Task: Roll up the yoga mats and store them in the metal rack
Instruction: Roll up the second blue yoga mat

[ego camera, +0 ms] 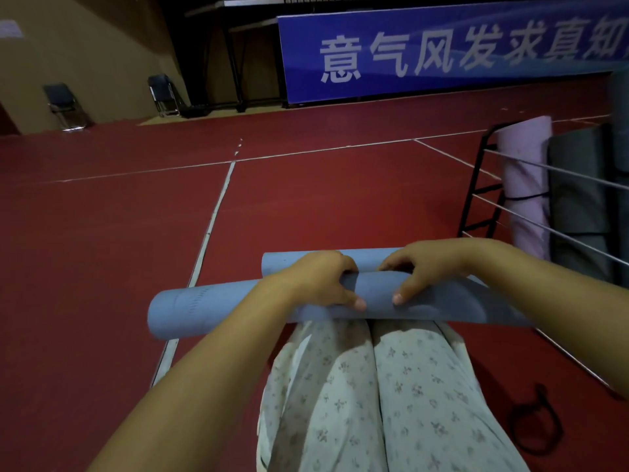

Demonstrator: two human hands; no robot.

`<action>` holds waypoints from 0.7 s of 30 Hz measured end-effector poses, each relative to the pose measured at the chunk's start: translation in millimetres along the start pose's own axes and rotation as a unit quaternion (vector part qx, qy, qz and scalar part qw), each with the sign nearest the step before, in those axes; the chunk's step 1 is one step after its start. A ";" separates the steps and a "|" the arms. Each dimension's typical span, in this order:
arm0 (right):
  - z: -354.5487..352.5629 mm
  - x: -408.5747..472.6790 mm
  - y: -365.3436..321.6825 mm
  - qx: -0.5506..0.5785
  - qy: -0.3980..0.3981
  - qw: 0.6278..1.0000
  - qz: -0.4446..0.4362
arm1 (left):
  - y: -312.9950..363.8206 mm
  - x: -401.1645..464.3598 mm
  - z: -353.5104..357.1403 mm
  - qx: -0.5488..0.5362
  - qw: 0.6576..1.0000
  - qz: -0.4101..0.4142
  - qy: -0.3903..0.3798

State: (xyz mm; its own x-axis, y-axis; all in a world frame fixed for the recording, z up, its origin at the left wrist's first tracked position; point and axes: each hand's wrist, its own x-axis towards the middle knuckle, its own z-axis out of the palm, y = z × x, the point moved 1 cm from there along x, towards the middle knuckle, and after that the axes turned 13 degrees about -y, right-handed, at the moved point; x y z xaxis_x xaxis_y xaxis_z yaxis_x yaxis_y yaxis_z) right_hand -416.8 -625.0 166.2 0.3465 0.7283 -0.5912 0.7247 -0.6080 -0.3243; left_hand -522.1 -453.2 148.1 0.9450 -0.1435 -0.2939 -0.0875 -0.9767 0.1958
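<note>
A blue yoga mat (204, 308) lies almost fully rolled across the red floor in front of my knees, with a short flat strip showing beyond the roll. My left hand (320, 281) grips the roll near its middle, fingers over the top and thumb on the near side. My right hand (425, 270) grips it just to the right in the same way. The metal rack (483, 185) stands at the right, holding an upright pink rolled mat (526, 185) and dark grey rolled mats (578, 199).
A black elastic strap (534, 427) lies on the floor at the lower right. White court lines cross the red floor. Two folding chairs (64, 105) stand by the far wall, and a blue banner (442, 52) spans the back.
</note>
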 end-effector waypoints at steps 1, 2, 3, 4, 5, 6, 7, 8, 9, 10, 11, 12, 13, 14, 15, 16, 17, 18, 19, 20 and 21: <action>0.4 -2.4 -2.8 -0.039 0.026 0.999 0.017 | -2.3 1.9 -2.4 -0.012 1.000 0.001 -0.013; 2.4 -5.7 -6.6 -0.086 0.062 0.994 0.033 | -4.3 3.9 -5.1 -0.023 0.999 0.000 -0.023; 6.7 -9.9 -11.7 -0.131 0.097 0.986 0.042 | -5.4 5.7 -8.2 -0.030 0.999 -0.004 -0.033; 13.6 -14.0 -17.4 -0.164 0.119 0.978 0.044 | -6.2 7.7 -11.4 -0.032 0.999 -0.006 -0.043; 22.1 -16.3 -21.4 -0.183 0.127 0.974 0.046 | -6.8 9.9 -15.2 -0.033 0.998 -0.005 -0.055; 31.5 -17.3 -24.0 -0.188 0.129 0.972 0.050 | -7.4 12.7 -19.0 -0.037 0.997 -0.004 -0.071; 40.3 -16.7 -25.4 -0.185 0.138 0.971 0.056 | -7.5 15.6 -23.2 -0.044 0.995 -0.006 -0.091; 47.7 -14.4 -25.0 -0.178 0.157 0.969 0.066 | -8.2 18.3 -27.3 -0.056 0.992 -0.010 -0.111; 53.1 -10.9 -23.4 -0.170 0.183 0.965 0.075 | -9.3 21.2 -30.8 -0.069 0.989 -0.014 -0.129; 57.2 -6.3 -21.0 -0.161 0.208 0.961 0.081 | -11.3 24.5 -33.1 -0.085 0.986 -0.018 -0.143; 60.2 -1.0 -18.5 -0.153 0.228 0.958 0.084 | -14.0 27.4 -34.5 -0.108 0.982 -0.021 -0.153; 62.0 3.5 -16.4 -0.146 0.240 0.956 0.084 | -16.8 29.3 -34.2 -0.140 0.977 -0.024 -0.159; 62.1 7.8 -14.2 -0.142 0.250 0.954 0.081 | -19.2 30.0 -33.3 -0.176 0.971 -0.028 -0.162; 60.9 11.5 -11.4 -0.138 0.256 0.954 0.078 | -21.6 30.2 -31.3 -0.208 0.964 -0.034 -0.160; 58.5 14.0 -8.4 -0.134 0.257 0.954 0.072 | -24.0 30.1 -28.6 -0.235 0.959 -0.039 -0.155; 55.5 15.4 -5.4 -0.128 0.252 0.957 0.064 | -26.2 29.7 -24.9 -0.256 0.955 -0.042 -0.146; 51.8 16.6 -2.0 -0.120 0.247 0.960 0.051 | -28.2 29.2 -21.1 -0.267 0.954 -0.039 -0.130; 48.3 17.3 1.3 -0.111 0.240 0.964 0.037 | -29.7 28.0 -17.5 -0.265 0.958 -0.031 -0.104; 44.7 17.5 4.2 -0.103 0.237 0.966 0.019 | -29.8 26.4 -14.8 -0.251 0.965 -0.019 -0.070; 41.8 18.1 6.9 -0.096 0.235 0.967 0.002 | -29.6 24.7 -12.6 -0.224 0.974 -0.007 -0.033; 39.2 19.2 9.1 -0.088 0.233 0.968 -0.012 | -28.4 22.9 -10.5 -0.186 0.983 0.003 0.002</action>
State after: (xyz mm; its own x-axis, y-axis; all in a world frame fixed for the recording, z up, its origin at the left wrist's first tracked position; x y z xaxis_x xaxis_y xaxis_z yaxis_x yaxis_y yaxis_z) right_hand -426.9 -628.9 122.9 0.5297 0.8303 -0.1733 0.8123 -0.5554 -0.1781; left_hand -494.6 -427.0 145.6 0.9459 -0.1487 -0.2884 0.0270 -0.8497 0.5266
